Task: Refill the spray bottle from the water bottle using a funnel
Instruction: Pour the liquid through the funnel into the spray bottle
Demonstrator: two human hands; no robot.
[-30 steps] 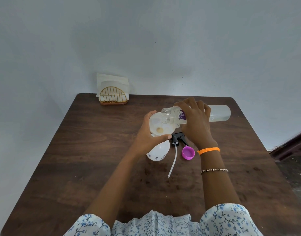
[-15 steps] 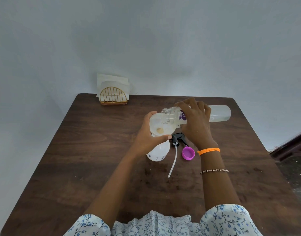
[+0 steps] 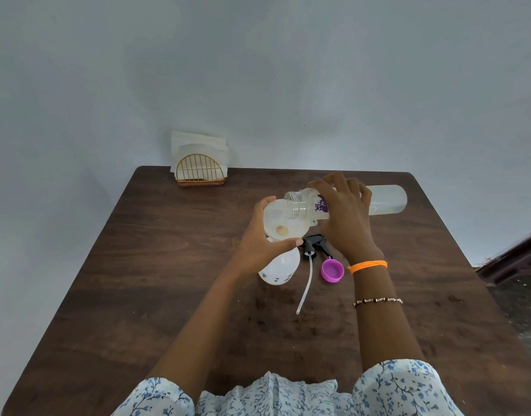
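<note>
Mid-table (image 3: pixel 174 295), toward the far edge, the right hand (image 3: pixel 345 223) grips the tipped water bottle (image 3: pixel 387 199) over the funnel (image 3: pixel 288 223), which the left hand (image 3: pixel 258 244) grips atop the spray bottle (image 3: pixel 279 268); bare wood lies toward the left and near edges.

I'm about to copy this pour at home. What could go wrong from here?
1. The water bottle lies nearly level with its mouth over the funnel's far edge; water may miss and wet the table.
2. Only the left hand steadies the funnel on the spray bottle; a slip could tip both.
3. The right hand hovers over the spray head and cap, which could get splashed.
</note>
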